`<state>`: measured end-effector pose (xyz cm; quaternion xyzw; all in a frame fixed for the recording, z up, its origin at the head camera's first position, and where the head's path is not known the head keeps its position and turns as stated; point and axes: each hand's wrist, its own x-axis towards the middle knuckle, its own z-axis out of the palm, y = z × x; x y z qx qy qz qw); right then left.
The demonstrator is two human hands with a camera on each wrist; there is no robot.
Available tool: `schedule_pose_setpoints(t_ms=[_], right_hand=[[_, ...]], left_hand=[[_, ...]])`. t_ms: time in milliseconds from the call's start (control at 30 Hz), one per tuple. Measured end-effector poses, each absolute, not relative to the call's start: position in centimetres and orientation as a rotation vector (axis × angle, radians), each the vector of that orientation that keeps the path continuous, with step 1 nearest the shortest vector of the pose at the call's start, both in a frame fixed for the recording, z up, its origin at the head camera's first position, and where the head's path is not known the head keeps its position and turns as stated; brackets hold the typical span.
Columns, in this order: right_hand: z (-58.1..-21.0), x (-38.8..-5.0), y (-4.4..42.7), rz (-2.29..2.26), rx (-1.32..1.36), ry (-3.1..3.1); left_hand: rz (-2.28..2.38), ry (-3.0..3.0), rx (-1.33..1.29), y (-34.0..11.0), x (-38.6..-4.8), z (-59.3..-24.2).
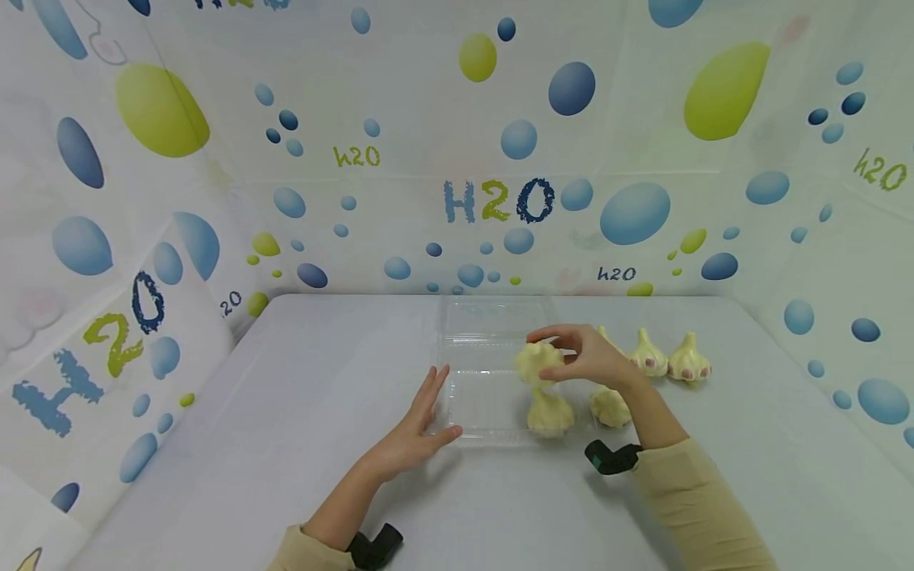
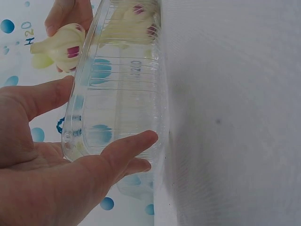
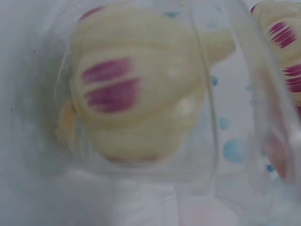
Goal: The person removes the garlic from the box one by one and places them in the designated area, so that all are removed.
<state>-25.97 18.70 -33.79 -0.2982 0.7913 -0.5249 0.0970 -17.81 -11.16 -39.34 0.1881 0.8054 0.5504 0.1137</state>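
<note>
A clear plastic clamshell box lies on the table with its lid folded back. My left hand is at the box's left side, fingers straight and spread; in the left wrist view the thumb and fingers reach along the ridged wall. My right hand pinches a garlic bulb above the box, between thumb and fingers. Below it, another garlic bulb sits in the box's right part. That bulb, cream with purple patches, shows blurred through the plastic in the right wrist view.
To the box's right sits a garlic bulb. Farther back stand more bulbs, including one garlic bulb beside another; one is partly hidden by my right hand. A patterned cloth hangs behind the white table.
</note>
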Motion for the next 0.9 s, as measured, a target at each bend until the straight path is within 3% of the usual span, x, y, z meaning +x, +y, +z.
schedule_pose_setpoints(t_ms=[900], right_hand=[[-33.3,-24.7,25.3,-1.545,-0.696,2.558]], left_hand=[[1.611,2.361,0.529,-11.1,-17.8,-39.4]])
